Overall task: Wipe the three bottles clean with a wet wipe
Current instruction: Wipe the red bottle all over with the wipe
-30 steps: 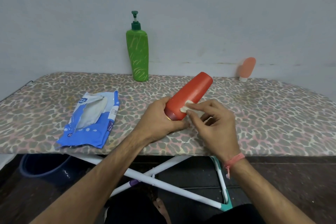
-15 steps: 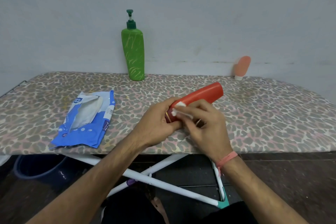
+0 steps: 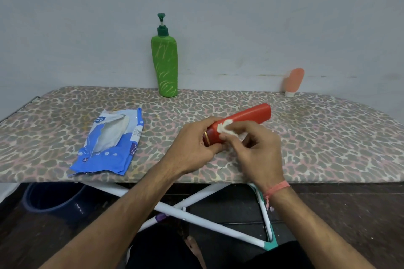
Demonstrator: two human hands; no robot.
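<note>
Left grip (image 3: 192, 144) clasps smooth red bottle (image 3: 244, 119) — right grip (image 3: 258, 150) pinches crumpled wipe (image 3: 225, 128).

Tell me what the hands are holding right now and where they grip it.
The left hand grips the red bottle at its near end. The right hand pinches a wet wipe against the bottle's side.

Bare forearms; coral thread wristband (image 3: 277, 188) on right wrist.

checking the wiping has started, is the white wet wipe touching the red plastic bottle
Touching. The head view shows the white wet wipe, pinched by the right hand, pressed flat on the red plastic bottle with no gap.
</note>
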